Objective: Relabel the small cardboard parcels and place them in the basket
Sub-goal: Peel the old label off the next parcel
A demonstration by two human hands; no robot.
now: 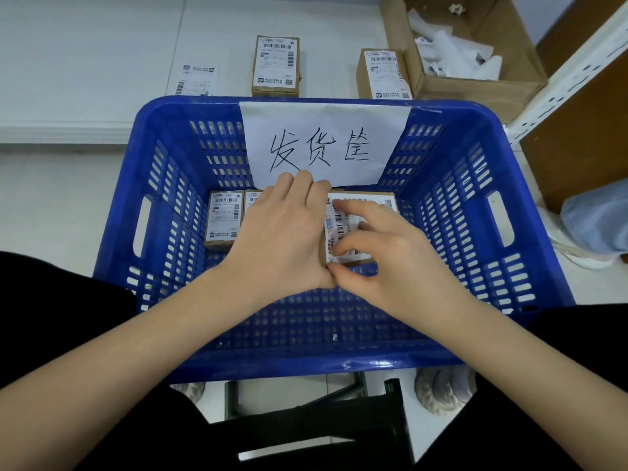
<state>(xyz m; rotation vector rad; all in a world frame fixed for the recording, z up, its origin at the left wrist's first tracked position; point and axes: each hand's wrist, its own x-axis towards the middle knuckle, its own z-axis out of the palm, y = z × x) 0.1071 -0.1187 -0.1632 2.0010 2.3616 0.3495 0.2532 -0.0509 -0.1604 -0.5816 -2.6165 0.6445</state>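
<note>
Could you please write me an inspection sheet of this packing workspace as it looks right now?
Surface: white floor, blue basket on it, handwritten paper sign on its far wall.
Job's things: held parcel over the basket; two labelled parcels visible inside, one in full; two more behind the basket.
Clutter: loose label on the floor; open carton of peeled paper scraps.
Grippers: left hand grips the held parcel; right hand pinches its label, fingers curled.
Cables: nothing seen.
Surroundings: metal shelf upright at right; black stool below.
</note>
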